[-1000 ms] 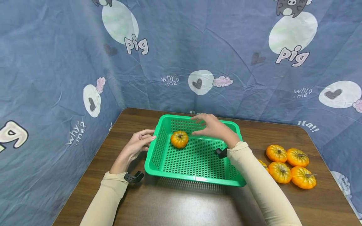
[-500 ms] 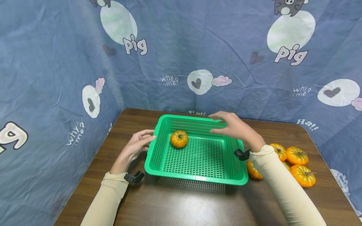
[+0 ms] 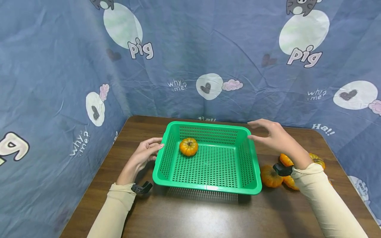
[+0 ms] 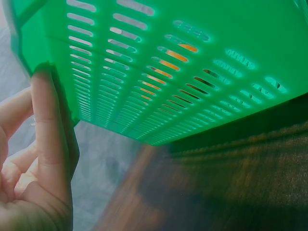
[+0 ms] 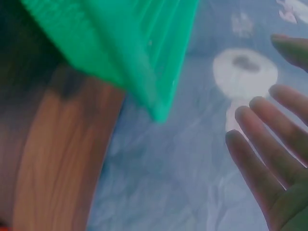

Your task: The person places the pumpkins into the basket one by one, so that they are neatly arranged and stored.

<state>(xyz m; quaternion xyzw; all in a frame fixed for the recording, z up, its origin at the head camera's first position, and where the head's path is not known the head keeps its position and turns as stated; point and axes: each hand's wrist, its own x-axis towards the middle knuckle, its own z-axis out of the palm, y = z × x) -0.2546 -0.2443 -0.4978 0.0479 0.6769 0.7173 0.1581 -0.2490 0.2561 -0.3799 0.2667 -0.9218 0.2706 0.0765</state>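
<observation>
A green plastic basket (image 3: 205, 188) stands on the wooden table with one small orange pumpkin (image 3: 189, 147) inside, at its left end. At the basket's left rim is my left hand (image 3: 144, 153), thumb on the edge and fingers bent against the outer side; the left wrist view shows this hand (image 4: 45, 159) beside the slotted wall (image 4: 125, 72). My right hand (image 3: 275, 137) is in the air by the far right corner, fingers spread and holding nothing. In the right wrist view the fingers (image 5: 269, 149) are apart from the basket (image 5: 130, 57).
Several more pumpkins (image 3: 271, 177) lie on the table to the right of the basket, partly hidden beneath my right forearm. Blue printed cloth (image 3: 184, 59) hangs behind and to the left of the table (image 3: 184, 215).
My right hand has moved right, from above the basket to beyond its right rim, staying spread and holding nothing. The left hand, basket and pumpkin inside have stayed put.
</observation>
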